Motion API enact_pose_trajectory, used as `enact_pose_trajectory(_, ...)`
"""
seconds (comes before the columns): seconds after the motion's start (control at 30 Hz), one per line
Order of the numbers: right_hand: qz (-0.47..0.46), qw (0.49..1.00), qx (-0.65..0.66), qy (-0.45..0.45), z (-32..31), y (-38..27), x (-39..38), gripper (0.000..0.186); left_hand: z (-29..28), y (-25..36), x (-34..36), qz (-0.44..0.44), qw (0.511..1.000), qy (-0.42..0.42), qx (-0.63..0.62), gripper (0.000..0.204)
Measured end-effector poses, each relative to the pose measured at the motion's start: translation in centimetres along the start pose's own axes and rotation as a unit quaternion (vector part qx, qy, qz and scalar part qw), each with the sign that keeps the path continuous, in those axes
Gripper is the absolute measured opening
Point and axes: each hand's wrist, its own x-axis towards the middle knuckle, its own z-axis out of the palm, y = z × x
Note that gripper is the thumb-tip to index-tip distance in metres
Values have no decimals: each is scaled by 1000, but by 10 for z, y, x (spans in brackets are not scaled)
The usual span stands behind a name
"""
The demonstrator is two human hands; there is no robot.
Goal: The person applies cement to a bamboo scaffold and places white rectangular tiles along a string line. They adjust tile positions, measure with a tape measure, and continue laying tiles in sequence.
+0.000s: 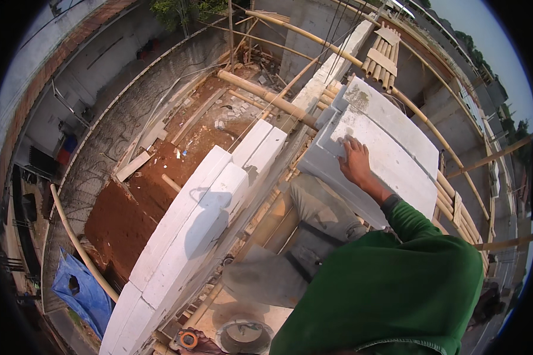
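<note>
The right hand (355, 163) is laid flat on the topmost of the blocks (391, 160) stacked on the scaffold (456, 207). To their left the block wall (189, 231) is run. The bucket (244, 336) is set at the scaffold's near edge, the left hand (198, 343) just beside it.

A white block wall (189, 231) runs from the lower left up toward the middle; to its left, far below, lies a patch of red-brown earth (130, 207) with a pale plank (133, 165) at its upper edge. Further left of the wall, a blue tarp (83, 290) lies beside a long curved bamboo pole (80, 248). Above the wall's upper end a thick bamboo pole (266, 97) crosses at a slant, and a bundle of short bamboo lengths (382, 56) rests higher up, well to its right.
</note>
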Motion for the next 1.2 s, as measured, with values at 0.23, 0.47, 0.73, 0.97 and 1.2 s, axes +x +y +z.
enact_pose_trajectory(0.23,-301,714,482,-409,-46,-115,-79,89,219,-43,-182,-394,859,-316,-81,53)
enact_pose_trajectory(0.47,-197,712,504,-448,-44,-76,-78,97,286,-14,-257,-314,815,-481,73,53)
enact_pose_trajectory(0.73,-32,557,667,-495,-28,-66,-55,83,321,55,-286,206,763,-556,258,60)
enact_pose_trajectory(0.97,1,368,698,-615,-21,-57,-9,41,331,55,-269,140,758,-561,302,45)
enact_pose_trajectory(1.2,-74,621,583,-518,-22,-11,123,23,299,27,-240,-59,807,-474,347,40)
